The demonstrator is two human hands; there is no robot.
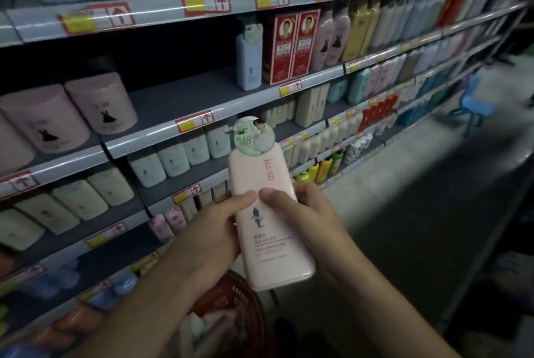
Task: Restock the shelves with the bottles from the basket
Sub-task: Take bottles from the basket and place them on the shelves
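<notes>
Both hands on one pink bottle [270, 213], held up in front of the shelves [202, 103], cap end tilted up and away toward them, label facing the camera. Left hand [213, 230] grips the bottle's left edge, thumb across the front near mid-label. Right hand [306, 219] grips the right edge, thumb also on the front, tip almost meeting the left thumb; its fingers wrap behind. Round green sticker [252, 138] with "48" sits on the bottle's neck. Bottle is off the shelf, touching nothing but the hands. Red basket [231, 297] is below the hands at the bottom of the view, partly hidden by the left forearm; pale items inside, too blurred to identify. Middle shelf straight ahead has a bare grey stretch between two pink bottles with black dress logo [72, 115] on the left and a pale blue bottle [249, 62] on the right, which stands just beside two red boxes [291, 45]. Lower shelves hold rows of pale green and cream bottles [173, 158]. Price tags with red arrows [206, 3] run along the shelf edges. Blue plastic chair [474, 103] stands on the aisle floor, far right.
</notes>
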